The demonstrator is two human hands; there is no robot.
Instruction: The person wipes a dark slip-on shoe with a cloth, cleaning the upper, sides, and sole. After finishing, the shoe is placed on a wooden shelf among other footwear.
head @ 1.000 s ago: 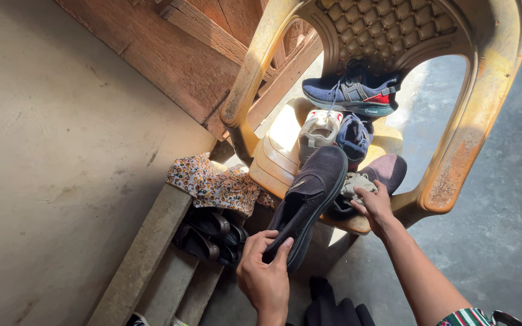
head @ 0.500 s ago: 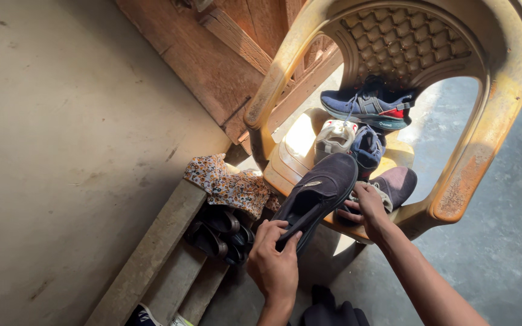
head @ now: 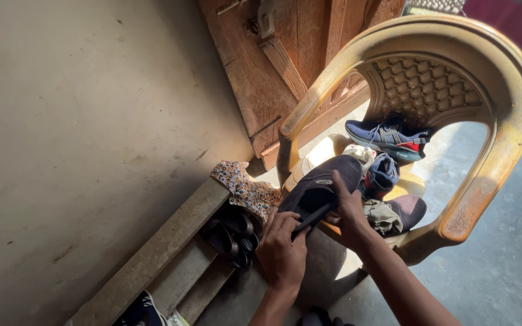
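Where it lies at the centre of the frame, the dark slipper (head: 321, 187) is gripped by both hands: left hand (head: 282, 253) closed on its strap from below, right hand (head: 348, 211) clasping its side. Behind it a plastic chair (head: 496, 163) holds a blue sneaker (head: 388, 136); lower left, a floral cloth (head: 246, 190) drapes wooden steps (head: 164, 259)

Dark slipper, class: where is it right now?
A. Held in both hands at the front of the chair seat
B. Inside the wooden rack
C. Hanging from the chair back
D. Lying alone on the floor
A: both the left hand and right hand grip the slipper at the front of the chair seat.
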